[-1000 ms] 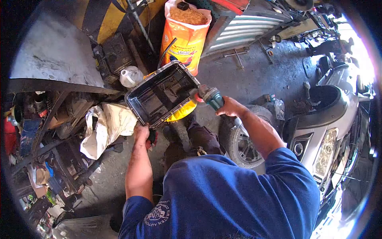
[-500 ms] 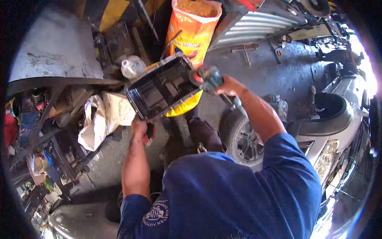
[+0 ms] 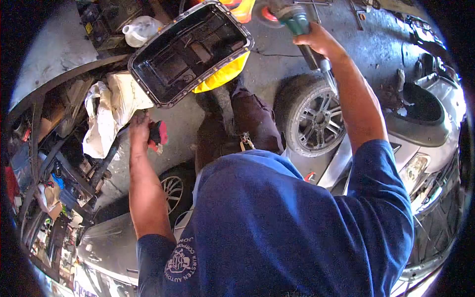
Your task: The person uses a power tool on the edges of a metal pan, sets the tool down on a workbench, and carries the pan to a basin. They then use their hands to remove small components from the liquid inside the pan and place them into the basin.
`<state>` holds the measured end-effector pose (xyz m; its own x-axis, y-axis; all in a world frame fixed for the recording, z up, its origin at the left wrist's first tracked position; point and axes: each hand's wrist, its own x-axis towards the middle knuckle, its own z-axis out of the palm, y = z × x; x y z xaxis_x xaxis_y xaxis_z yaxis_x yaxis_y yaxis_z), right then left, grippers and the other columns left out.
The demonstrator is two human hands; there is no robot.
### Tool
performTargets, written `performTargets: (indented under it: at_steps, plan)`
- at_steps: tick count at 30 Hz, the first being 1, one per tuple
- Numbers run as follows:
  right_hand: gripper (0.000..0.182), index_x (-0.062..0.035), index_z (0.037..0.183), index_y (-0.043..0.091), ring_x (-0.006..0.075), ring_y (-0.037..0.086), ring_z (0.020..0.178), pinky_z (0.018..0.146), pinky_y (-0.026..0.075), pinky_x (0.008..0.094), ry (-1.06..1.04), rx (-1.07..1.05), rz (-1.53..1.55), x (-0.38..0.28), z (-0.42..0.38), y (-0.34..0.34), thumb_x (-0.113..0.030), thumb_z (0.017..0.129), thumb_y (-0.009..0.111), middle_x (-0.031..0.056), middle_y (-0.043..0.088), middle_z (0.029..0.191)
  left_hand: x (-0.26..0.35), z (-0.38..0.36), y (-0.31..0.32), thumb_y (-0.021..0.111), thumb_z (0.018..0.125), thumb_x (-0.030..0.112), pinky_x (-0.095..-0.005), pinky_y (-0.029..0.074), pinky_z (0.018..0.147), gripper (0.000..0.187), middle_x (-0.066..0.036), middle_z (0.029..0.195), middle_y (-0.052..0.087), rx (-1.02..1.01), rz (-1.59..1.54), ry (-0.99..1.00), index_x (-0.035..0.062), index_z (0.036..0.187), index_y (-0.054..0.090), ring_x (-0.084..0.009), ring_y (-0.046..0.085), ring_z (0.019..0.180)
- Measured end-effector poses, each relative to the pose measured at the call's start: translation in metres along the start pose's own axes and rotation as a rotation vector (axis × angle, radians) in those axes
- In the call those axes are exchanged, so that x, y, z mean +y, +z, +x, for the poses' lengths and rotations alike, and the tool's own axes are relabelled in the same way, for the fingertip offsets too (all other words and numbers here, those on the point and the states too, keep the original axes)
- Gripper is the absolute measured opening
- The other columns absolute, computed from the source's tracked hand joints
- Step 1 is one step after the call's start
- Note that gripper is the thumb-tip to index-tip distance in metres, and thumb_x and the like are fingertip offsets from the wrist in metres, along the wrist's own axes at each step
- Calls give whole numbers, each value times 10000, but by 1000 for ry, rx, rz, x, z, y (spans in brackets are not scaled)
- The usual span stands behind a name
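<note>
My right hand [image 3: 316, 40] is closed round a green and black angle grinder [image 3: 296, 24], whose red disc [image 3: 268, 16] faces away from me. The grinder is raised to the right of a dark, rectangular oil pan [image 3: 170, 55] and apart from it. This pan lies tilted, open side up, over an orange and yellow sack [image 3: 222, 76], with its bolt-holed rim showing. My left hand [image 3: 139, 127] is below the pan's near left corner, off the rim. Its fingers are closed on a crumpled red and black cloth [image 3: 159, 133].
A cream-coloured bag [image 3: 111, 106] and a translucent plastic jug [image 3: 141, 30] are on the left. To the right stand a wheel [image 3: 319, 119] and a car body part [image 3: 420, 111]. Cluttered shelving [image 3: 54, 163] runs along the left side.
My left hand has come away from the pan's edge, down and left. My right hand has carried the grinder up and right, away from the pan. The view has shifted.
</note>
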<state>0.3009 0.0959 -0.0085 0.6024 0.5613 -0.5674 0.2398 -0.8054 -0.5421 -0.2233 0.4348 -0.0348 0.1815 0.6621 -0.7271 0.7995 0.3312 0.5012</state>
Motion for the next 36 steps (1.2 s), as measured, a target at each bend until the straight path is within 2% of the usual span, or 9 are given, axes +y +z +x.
performTargets:
  at_steps: [5, 8, 10, 12, 18, 21, 26, 29, 36]
  plan:
    - [529, -32, 1146, 684, 260, 680, 884, 834, 524, 420, 195, 61, 86, 41, -74, 4, -278, 700, 826, 144, 728, 973, -31, 4, -26, 750, 912, 248, -291, 503, 755, 548, -97, 1043, 678, -18, -12, 10, -83, 1311, 571, -156, 622, 831]
    - [493, -35, 1143, 688, 246, 674, 901, 826, 526, 402, 19, 98, 86, 124, -108, 38, -243, 716, 818, 127, 727, 976, -58, 22, -43, 731, 926, 258, -298, 483, 816, 375, -62, 1013, 671, -126, -145, -14, -21, 1168, 665, -149, 599, 905]
    - [511, -20, 1158, 676, 244, 669, 913, 825, 528, 389, 47, 108, 191, 130, -143, 60, -243, 722, 821, 126, 722, 990, -59, 27, -53, 714, 936, 259, -317, 487, 858, 432, -89, 1079, 670, -191, -114, -58, -47, 1228, 629, -174, 607, 955]
    - [632, 47, 1205, 615, 233, 656, 910, 831, 525, 362, 366, 221, 478, 112, -187, 81, -276, 714, 845, 141, 704, 1026, -54, 29, -59, 706, 939, 268, -336, 483, 913, 513, -133, 1177, 649, -211, -53, -78, -74, 1299, 576, -209, 605, 1033]
    - [682, 38, 1232, 577, 199, 633, 907, 847, 506, 342, 560, 290, 506, 134, -279, 145, -263, 688, 856, 106, 679, 1052, -44, 56, -76, 735, 896, 334, -376, 358, 1124, 809, -279, 1499, 443, -239, 236, -27, -116, 1469, 384, -316, 463, 1365]
    - [698, 26, 1247, 575, 206, 631, 939, 874, 498, 344, 596, 322, 588, 142, -313, 164, -255, 679, 866, 111, 675, 1078, -38, 59, -78, 737, 894, 335, -373, 342, 1136, 814, -278, 1502, 441, -197, 349, 34, -117, 1470, 381, -319, 454, 1375]
    - [704, 24, 1264, 577, 236, 642, 1010, 936, 485, 361, 641, 389, 658, 170, -356, 185, -249, 689, 878, 138, 687, 1131, -35, 53, -73, 743, 911, 256, -346, 491, 961, 780, -255, 1346, 577, -228, 336, 75, -112, 1482, 360, -272, 628, 1111]
    - [705, 23, 1251, 580, 212, 631, 914, 845, 502, 352, 630, 433, 675, 199, -371, 197, -250, 675, 882, 102, 682, 1033, -13, 3, -52, 745, 909, 262, -345, 481, 977, 784, -252, 1351, 574, -189, 428, -5, -110, 1483, 360, -268, 620, 1124]
    - [803, 49, 1319, 517, 222, 627, 974, 899, 495, 339, 663, 416, 740, 238, -389, 189, -276, 687, 891, 130, 662, 1106, -33, -34, -34, 750, 905, 263, -344, 467, 996, 788, -237, 1355, 582, -152, 479, -16, -95, 1489, 362, -274, 606, 1171]
